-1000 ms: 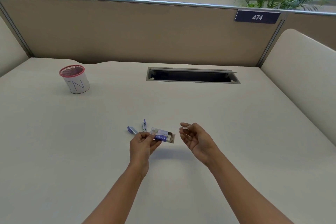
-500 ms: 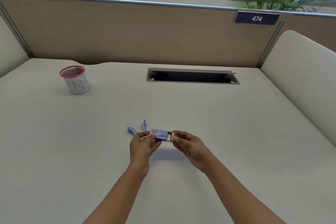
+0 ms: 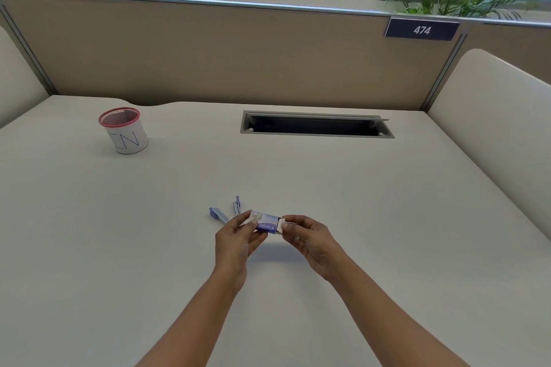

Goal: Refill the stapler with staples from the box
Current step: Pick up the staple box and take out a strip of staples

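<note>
Purple staple box pinched, seemingly, between left hand and right hand.

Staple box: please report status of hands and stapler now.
Left hand holds box. Right hand pinches its open end. Stapler open on desk, untouched. Nothing in the way.

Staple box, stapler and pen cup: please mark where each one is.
staple box point(image 3: 266, 225), head view, purple side face.
stapler point(image 3: 219, 214), head view, opened lower arm.
pen cup point(image 3: 128, 137), head view, white label.
</note>
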